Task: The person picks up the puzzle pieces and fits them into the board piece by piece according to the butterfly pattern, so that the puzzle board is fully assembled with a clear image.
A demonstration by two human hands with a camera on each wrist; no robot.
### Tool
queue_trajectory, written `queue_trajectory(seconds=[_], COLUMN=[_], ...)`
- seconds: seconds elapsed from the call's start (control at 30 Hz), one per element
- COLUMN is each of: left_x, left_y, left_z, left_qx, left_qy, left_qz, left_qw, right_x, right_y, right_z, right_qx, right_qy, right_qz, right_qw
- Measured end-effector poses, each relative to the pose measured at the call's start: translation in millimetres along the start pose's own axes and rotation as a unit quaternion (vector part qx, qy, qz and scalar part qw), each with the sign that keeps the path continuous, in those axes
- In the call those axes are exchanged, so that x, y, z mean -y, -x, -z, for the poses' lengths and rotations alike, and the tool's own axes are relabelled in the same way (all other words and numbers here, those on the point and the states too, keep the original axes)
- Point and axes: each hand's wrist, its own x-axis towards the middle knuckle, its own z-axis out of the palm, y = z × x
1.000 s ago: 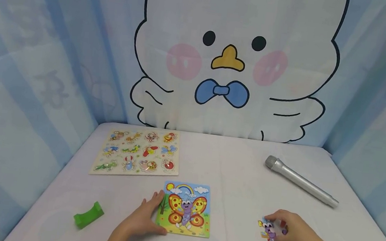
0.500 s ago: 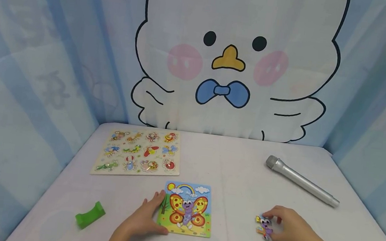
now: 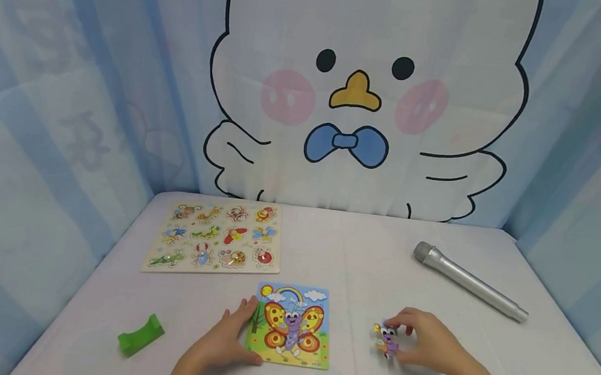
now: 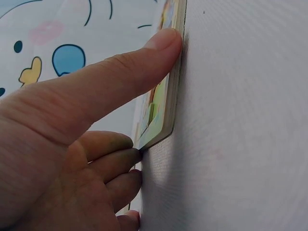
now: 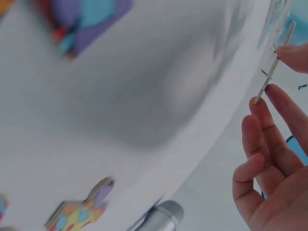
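Over counter: right fingers pinched puzzle piece, seemingly for placing; alignment likely needed.
Butterfly board: left fingers touched it, loosely spread.

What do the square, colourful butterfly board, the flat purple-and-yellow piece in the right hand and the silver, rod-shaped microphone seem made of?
Butterfly board: likely wood or fibreboard, smooth printed face; bare edge looks pale.
Held piece: probably similar, printed face; thin, pale edge in the right-wrist view.
Microphone: plastic or metal, can't tell; satin silver sheen, textured grey head.
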Motion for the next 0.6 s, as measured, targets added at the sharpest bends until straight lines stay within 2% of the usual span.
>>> queue_trajectory(seconds=[0.27, 0.6], left_x=[-0.4, 0.4], left_y=[1.7, 2.3], left_z=[0.8, 1.8], left_qx=[0.001, -0.002], left_qy=[0.003, 0.001], left_qz=[-0.01, -0.016], left_qw=[0.9999, 0.9999], right_x=[17, 42], right_y=[-17.1, -42.6], right_z=[-7, -17], right_qx=[-0.01, 0.0], right_qy=[-0.005, -0.012], right_qz=[0.024, 0.041], right_qw=[0.9996, 0.9991])
